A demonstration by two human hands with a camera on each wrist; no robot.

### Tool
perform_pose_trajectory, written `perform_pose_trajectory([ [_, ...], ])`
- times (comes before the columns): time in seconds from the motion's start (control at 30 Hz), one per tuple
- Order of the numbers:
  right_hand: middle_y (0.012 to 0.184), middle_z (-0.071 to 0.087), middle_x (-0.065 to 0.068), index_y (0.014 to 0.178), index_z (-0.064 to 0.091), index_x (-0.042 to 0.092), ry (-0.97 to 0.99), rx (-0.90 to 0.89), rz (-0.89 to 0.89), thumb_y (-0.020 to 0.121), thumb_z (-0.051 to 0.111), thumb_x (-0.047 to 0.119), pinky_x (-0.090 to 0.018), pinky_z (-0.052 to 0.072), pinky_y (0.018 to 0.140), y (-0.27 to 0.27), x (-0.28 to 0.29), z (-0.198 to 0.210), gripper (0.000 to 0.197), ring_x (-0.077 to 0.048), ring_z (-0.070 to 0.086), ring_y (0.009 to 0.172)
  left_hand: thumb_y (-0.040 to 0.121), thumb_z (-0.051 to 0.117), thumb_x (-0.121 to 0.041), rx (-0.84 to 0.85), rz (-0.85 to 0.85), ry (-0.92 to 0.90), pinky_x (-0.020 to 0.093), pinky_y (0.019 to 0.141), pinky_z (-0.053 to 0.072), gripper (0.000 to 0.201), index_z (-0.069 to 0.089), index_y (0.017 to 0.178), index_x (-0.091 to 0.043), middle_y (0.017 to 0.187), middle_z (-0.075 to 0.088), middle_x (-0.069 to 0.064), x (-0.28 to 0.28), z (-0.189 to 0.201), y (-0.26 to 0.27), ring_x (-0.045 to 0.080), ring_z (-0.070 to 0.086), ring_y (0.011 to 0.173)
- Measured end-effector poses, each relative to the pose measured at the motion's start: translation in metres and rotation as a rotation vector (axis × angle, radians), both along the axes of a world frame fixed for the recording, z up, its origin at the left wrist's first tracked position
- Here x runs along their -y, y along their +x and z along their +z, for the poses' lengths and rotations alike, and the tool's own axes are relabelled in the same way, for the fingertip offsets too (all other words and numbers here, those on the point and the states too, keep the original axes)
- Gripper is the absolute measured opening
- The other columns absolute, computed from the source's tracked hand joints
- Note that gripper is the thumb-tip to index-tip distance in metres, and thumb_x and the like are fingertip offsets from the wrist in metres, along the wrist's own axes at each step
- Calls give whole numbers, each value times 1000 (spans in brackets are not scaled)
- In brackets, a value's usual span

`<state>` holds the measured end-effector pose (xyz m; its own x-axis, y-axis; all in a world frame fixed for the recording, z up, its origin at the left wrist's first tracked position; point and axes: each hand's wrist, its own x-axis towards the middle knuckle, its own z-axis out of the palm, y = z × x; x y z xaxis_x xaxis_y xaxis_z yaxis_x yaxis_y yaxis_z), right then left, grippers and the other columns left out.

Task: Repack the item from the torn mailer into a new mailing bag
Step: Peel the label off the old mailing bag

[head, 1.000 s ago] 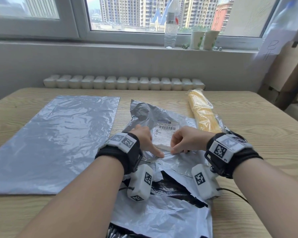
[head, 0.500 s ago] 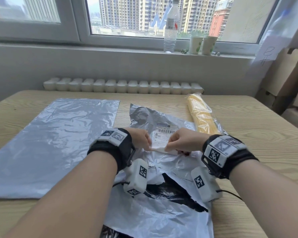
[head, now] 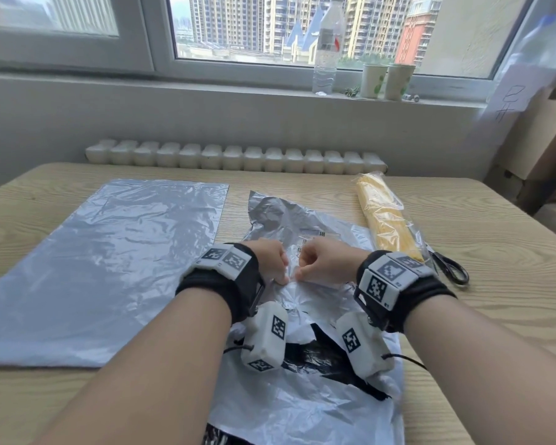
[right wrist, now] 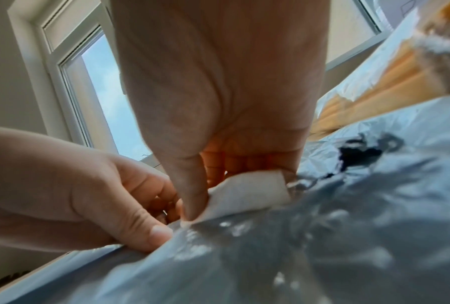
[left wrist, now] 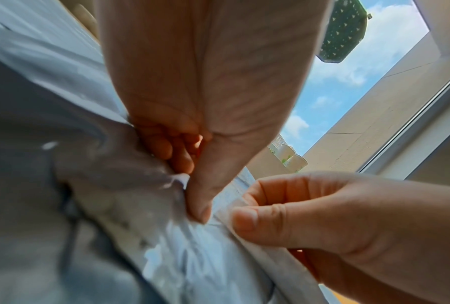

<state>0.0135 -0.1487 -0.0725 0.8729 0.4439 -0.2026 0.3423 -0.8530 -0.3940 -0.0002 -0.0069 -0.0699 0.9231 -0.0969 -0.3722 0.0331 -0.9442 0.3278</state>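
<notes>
A crumpled, torn grey plastic mailer (head: 305,393) with a black inner lining was seen lying on the pale wooden tabletop (head: 495,316) in the head view, with a flat, new grey mailing bag (head: 103,268) spread just to its left. The item, a long yellow bundle in clear plastic wrap (head: 385,220), was found lying on the tabletop to the right of the torn mailer, with black-handled scissors (head: 450,271) at its near end. The left hand (head: 270,261) and right hand (head: 321,264) were held close together over the mailer, fingers curled, though what they gripped was hidden from the head camera. In the left wrist view, the grey film was seen pinched between the left thumb and curled fingers (left wrist: 182,156). Only in the right wrist view was a lifted corner of a white paper label (right wrist: 247,191) shown, pinched between the right thumb and fingers. A clear water bottle (head: 326,46) and two paper cups (head: 387,80) were visible on the windowsill.
</notes>
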Motion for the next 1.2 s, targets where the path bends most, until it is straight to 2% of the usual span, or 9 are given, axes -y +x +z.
perform_pose_trajectory([
  [0.23,73,58,4,71,55,22,48,-20,-45,85,64,35,-25,45,61,3,8,-2,21,-12,53,67,85,68,-23,-16,11,-4,28,84,48,24,57,106,-23,101,57,-2,0,-1,2,15,52,88],
  [0.37,69,55,3,76,61,17,89,-71,-45,84,66,48,-25,42,57,5,14,0,32,-11,50,62,78,72,-28,-72,36,-30,25,67,44,17,56,82,-21,83,57,-2,2,0,5,15,52,74],
  [0.47,68,57,3,70,62,19,120,-145,-48,79,73,44,-24,44,56,4,21,0,29,-11,52,61,71,76,-41,-110,37,-23,23,53,35,38,47,58,-20,60,48,-3,5,1,5,14,44,54],
  [0.57,63,55,4,63,57,20,96,-132,-58,80,74,33,-22,42,52,4,22,0,27,-9,50,56,71,76,-47,-98,31,35,26,64,44,44,68,92,-8,89,69,11,8,0,5,25,67,84],
  [0.67,61,52,5,61,54,20,89,-104,-68,81,72,28,-21,40,53,5,21,-1,28,-9,47,55,73,76,-47,-60,39,51,36,89,52,69,59,124,-3,121,65,14,8,-1,3,29,61,112],
  [0.8,63,53,3,63,55,19,74,-85,-93,81,71,25,-23,42,53,7,20,-2,25,-10,49,55,72,77,-49,-61,49,40,38,92,50,72,58,125,-5,121,65,12,8,-1,4,26,65,96],
  [0.97,61,50,2,62,52,17,99,-70,-94,81,70,27,-26,40,55,7,26,-2,28,-11,47,54,71,77,-51,-54,46,66,35,90,50,69,57,124,-13,120,64,5,6,-3,4,22,61,111],
  [1.1,61,54,1,77,62,12,158,-167,-105,78,74,45,-23,43,50,5,36,2,36,-9,51,49,66,75,-62,-92,30,57,38,86,53,89,54,126,1,125,62,19,8,-1,6,34,64,100],
  [1.2,66,61,0,82,64,11,146,-256,-110,75,74,49,-22,48,55,3,44,7,40,-9,57,55,58,71,-74,-108,52,65,45,99,47,107,49,130,2,131,57,19,10,-1,5,37,56,120],
])
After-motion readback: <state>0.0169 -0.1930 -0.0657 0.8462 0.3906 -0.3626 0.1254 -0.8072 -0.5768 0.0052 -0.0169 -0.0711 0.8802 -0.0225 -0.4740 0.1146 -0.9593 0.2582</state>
